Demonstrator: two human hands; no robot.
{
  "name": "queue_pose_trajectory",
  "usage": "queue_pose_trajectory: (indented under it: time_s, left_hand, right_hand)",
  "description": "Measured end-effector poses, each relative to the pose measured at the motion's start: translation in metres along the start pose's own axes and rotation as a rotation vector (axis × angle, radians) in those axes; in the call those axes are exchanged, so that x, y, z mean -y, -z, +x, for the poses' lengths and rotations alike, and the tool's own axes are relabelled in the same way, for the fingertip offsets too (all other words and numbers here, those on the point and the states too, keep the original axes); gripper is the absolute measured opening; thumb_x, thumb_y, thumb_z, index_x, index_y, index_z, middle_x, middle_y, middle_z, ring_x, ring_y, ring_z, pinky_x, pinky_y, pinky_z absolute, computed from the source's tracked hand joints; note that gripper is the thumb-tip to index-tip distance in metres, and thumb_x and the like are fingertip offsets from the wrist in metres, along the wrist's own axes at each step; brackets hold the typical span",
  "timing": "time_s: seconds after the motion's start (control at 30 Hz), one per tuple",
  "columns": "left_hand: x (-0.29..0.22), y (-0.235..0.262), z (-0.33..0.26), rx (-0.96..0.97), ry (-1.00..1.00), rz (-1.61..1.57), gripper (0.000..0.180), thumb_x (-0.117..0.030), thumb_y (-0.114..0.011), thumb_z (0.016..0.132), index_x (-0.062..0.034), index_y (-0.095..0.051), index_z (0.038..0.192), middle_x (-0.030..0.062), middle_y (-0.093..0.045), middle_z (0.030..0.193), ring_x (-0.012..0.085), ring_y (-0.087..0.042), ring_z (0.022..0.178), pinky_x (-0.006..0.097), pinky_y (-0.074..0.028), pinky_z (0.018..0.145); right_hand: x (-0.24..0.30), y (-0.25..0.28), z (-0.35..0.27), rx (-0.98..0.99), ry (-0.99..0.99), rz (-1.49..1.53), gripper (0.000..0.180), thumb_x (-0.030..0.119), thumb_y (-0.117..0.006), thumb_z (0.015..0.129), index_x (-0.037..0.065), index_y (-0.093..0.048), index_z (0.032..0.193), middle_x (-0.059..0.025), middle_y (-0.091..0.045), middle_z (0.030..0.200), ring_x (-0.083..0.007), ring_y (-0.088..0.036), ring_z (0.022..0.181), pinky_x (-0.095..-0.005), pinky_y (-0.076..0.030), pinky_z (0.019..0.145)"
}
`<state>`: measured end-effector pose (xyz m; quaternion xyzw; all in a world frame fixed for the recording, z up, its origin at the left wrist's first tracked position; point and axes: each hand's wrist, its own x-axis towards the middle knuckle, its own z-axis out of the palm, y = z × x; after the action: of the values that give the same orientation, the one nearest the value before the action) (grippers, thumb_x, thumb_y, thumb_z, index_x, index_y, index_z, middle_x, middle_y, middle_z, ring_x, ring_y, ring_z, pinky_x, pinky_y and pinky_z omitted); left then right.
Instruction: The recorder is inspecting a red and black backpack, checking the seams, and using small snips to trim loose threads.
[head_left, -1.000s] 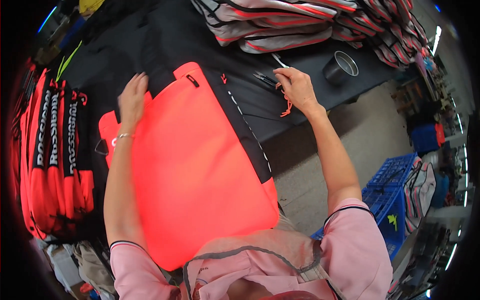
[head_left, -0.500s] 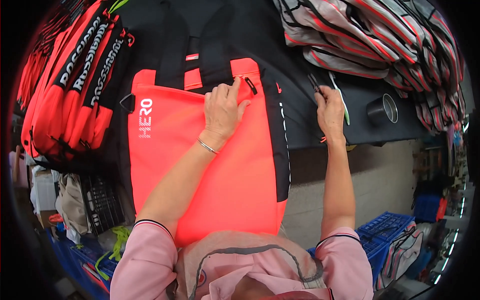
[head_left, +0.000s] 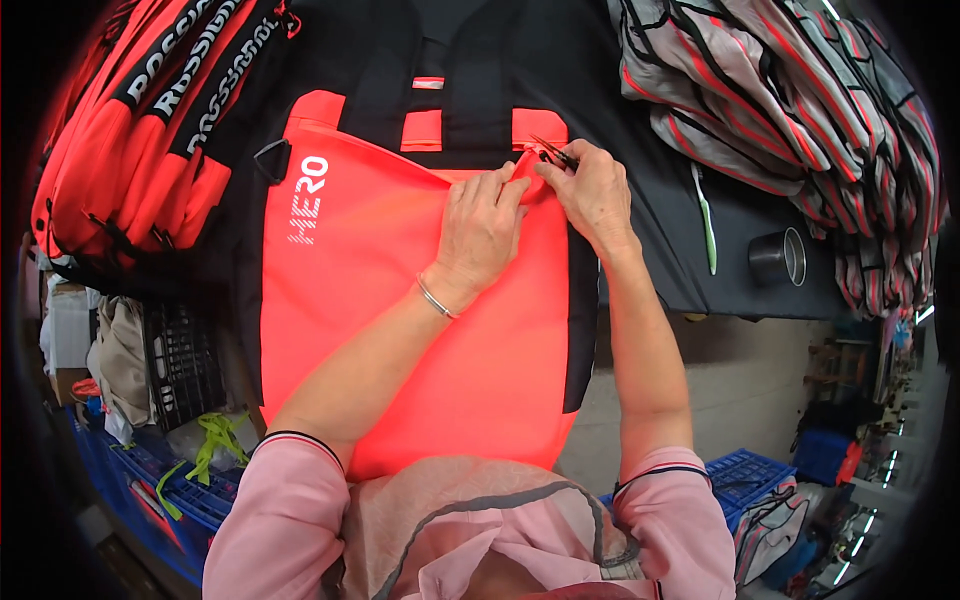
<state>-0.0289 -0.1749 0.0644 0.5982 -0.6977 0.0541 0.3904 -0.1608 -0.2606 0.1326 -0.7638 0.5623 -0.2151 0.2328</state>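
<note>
Dark work table [head_left: 700, 270] fills the upper view, with concrete floor below its edge. At centre lies 1 large orange bag [head_left: 400, 300] with black side panels, hanging over the near edge of the table. Stacked orange and black bags [head_left: 130, 150] sit at left; a pile of grey striped bags [head_left: 780, 110] sits at right. Left hand [head_left: 480, 235] presses flat on the bag's top edge, fingers pinching the fabric. Right hand [head_left: 595, 195] is closed around small snips [head_left: 552, 152], tips at the bag's top seam. Near the right edge stand 1 metal cup [head_left: 780, 258] and 1 green-handled tool [head_left: 705, 220].
</note>
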Motion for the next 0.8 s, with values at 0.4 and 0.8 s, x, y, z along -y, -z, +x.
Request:
queue_pose_trajectory:
  time_s: [0.4, 0.8]
  left_hand:
    - [0.002, 0.001, 0.0, 0.006, 0.03, -0.01, 0.037, -0.008, -0.074, 0.08, -0.0028, -0.064, 0.115, 0.0138, -0.062, 0.124, 0.0271, -0.06, 0.109, 0.039, -0.045, 0.094]
    - [-0.001, 0.001, 0.005, -0.018, -0.1, 0.091, 0.042, -0.006, -0.071, 0.082, -0.004, -0.062, 0.123, 0.0108, -0.067, 0.113, 0.0267, -0.061, 0.105, 0.039, -0.045, 0.096]
  right_hand:
    - [-0.033, 0.003, 0.016, -0.141, 0.376, -0.241, 0.015, 0.017, -0.066, 0.088, 0.003, -0.061, 0.091, -0.0172, -0.066, 0.083, -0.0397, -0.065, 0.08, -0.0479, -0.049, 0.068]
    - [-0.061, 0.03, 0.034, -0.105, 0.145, -0.059, 0.033, 0.031, -0.072, 0.087, -0.001, -0.067, 0.085, -0.015, -0.067, 0.071, -0.032, -0.069, 0.072, -0.0406, -0.051, 0.067]
